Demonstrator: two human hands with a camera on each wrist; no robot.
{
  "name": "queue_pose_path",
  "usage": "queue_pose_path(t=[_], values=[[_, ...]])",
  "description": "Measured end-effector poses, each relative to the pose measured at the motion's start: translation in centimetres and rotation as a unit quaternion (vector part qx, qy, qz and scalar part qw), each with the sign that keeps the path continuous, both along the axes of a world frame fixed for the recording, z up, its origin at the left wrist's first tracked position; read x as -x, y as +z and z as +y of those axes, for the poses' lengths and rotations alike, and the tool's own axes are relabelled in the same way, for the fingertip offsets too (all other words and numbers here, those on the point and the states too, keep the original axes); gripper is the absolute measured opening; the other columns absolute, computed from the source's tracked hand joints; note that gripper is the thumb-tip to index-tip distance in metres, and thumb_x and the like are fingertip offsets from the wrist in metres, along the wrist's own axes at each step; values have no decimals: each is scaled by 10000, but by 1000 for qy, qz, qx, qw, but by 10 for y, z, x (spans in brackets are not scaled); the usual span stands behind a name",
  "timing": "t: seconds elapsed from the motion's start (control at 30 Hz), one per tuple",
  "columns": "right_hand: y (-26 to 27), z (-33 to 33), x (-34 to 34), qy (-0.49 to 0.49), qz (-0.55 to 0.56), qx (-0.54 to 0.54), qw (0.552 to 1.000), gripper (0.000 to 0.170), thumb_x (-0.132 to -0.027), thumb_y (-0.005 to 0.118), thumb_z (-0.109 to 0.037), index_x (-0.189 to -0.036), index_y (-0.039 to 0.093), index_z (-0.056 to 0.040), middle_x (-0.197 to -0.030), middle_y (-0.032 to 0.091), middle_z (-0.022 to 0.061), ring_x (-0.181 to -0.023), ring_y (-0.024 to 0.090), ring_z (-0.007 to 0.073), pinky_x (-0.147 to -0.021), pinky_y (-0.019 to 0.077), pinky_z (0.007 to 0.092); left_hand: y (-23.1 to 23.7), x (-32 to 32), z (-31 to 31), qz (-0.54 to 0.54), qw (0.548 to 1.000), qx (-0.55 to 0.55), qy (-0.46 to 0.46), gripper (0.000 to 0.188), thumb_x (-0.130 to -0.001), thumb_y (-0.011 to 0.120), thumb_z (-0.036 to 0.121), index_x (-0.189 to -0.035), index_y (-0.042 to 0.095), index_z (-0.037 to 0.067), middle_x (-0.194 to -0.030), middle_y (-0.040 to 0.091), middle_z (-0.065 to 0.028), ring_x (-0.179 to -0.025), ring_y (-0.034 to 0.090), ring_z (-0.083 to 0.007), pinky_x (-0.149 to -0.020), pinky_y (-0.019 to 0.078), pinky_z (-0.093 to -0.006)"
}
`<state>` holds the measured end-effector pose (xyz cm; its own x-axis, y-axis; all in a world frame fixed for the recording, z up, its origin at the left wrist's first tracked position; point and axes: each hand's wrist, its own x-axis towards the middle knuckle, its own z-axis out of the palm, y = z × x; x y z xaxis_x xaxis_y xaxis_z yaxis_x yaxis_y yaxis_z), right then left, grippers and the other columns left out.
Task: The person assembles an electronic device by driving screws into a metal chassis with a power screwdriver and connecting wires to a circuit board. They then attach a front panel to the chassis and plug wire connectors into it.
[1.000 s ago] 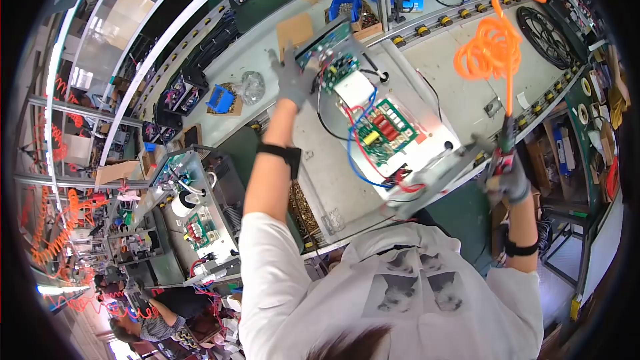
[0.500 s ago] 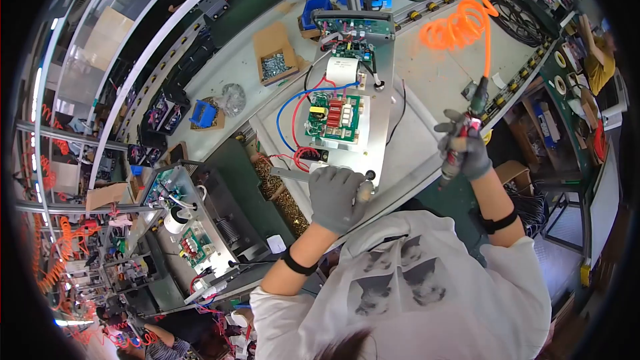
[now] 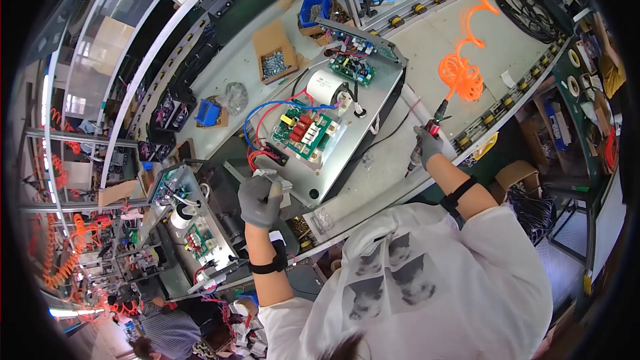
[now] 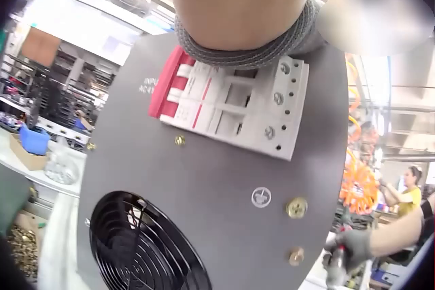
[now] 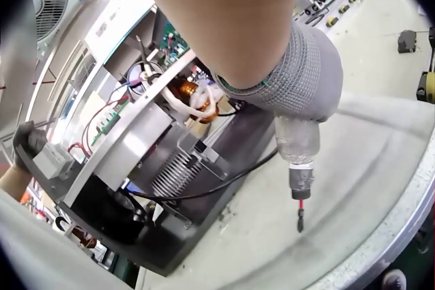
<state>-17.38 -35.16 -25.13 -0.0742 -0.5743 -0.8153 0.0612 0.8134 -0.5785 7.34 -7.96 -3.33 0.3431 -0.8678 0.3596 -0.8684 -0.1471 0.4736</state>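
Note:
In the head view my gloved left hand grips the top of the grey end panel of a power unit, beside its white circuit breaker. The left wrist view shows the panel's face with a round black fan grille; my glove overlaps the breaker's top edge. On the unit's metal plate sit a green circuit board, a white capacitor and red and blue wires. My gloved right hand holds an air screwdriver, bit pointing down over the bench, to the unit's right.
An orange coiled hose leads up from the screwdriver. Boxes of screws and a blue bin stand on the far bench. A second unit is at the left. A black cable trails from the held unit; rollers line the bench edge.
The unit has turned, its near end swinging left along with my left hand, which earlier came down onto that end from the far side. My right hand has moved left and lower with the screwdriver.

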Motion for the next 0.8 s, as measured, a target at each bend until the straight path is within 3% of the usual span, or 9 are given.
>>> queue_pose_path(t=[0.13, 0.27, 0.33, 0.4, 0.47, 0.57, 0.6, 0.67, 0.8], values=[[-10, -6, 8, 84, 14, -30, 996, 307, -726, 727, -223, -955, 579, -83, -640, 513, 78, -534, 527, 181, -383, 378, 362, 19, 52, -36, -131, 987, -88, 41, 155, -758, 638, 242, -724, 625, 92, -669, 577, -81, -651, 546, -274, -581, 400, -372], [0, 7, 13, 200, 74, 15, 977, 402, -721, 725, -213, -1058, 562, -66, -750, 545, 89, -727, 559, 180, -505, 446, 358, -10, 98, -83, 35, 995, -55, 71, 136, -766, 647, 180, -856, 650, 77, -822, 628, -106, -763, 581, -285, -693, 457, -375], [14, 24, 1, 286, 169, 186, 925, 481, -724, 716, -223, -1146, 546, -67, -900, 568, 90, -875, 542, 171, -684, 464, 333, -53, 100, -106, 76, 990, -36, 116, 169, -764, 643, 155, -905, 642, 63, -840, 633, -95, -736, 588, -234, -678, 476, -333], [61, 24, -13, 316, 124, 433, 835, 492, -736, 706, -227, -1174, 543, -73, -978, 570, 103, -866, 546, 190, -783, 441, 318, -81, 99, -130, 163, 971, -49, 170, 267, -763, 637, 184, -1001, 617, 66, -926, 613, -107, -744, 586, -234, -677, 479, -338], [109, 5, -43, 345, 106, 566, 741, 462, -764, 681, -223, -1167, 536, -52, -934, 579, 106, -825, 546, 188, -723, 459, 323, -98, 97, -150, 175, 958, -77, 216, 346, -751, 652, 215, -1062, 593, 77, -955, 598, -108, -767, 584, -234, -697, 478, -342], [129, -31, -81, 564, -52, 422, 708, 430, -786, 659, -248, -1148, 537, -51, -906, 580, 124, -780, 563, 217, -714, 458, 313, -109, 96, -164, 213, 940, -89, 252, 369, -745, 660, 228, -1075, 588, 79, -948, 591, -103, -774, 580, -236, -711, 476, -341], [120, -39, -92, 568, -52, 424, 704, 430, -786, 659, -248, -1148, 537, -51, -906, 580, 124, -780, 563, 217, -714, 458, 313, -111, 93, -166, 228, 933, -88, 263, 376, -743, 664, 234, -1078, 586, 80, -941, 587, -100, -776, 579, -238, -717, 474, -340], [100, -49, -112, 582, 28, 563, 587, 384, -803, 644, -212, -1122, 531, -28, -850, 602, 116, -733, 561, 191, -696, 461, 303, -108, 87, -170, 242, 926, -90, 276, 384, -744, 665, 236, -1091, 584, 91, -938, 584, -96, -775, 576, -241, -717, 473, -339], [107, -64, -118, 631, -113, 458, 616, 369, -792, 655, -184, -1094, 529, -13, -894, 617, 126, -770, 577, 190, -721, 466, 301, -92, 85, -181, 238, 921, -125, 280, 368, -743, 669, 238, -1082, 608, 109, -917, 601, -90, -768, 582, -246, -715, 472, -333]])
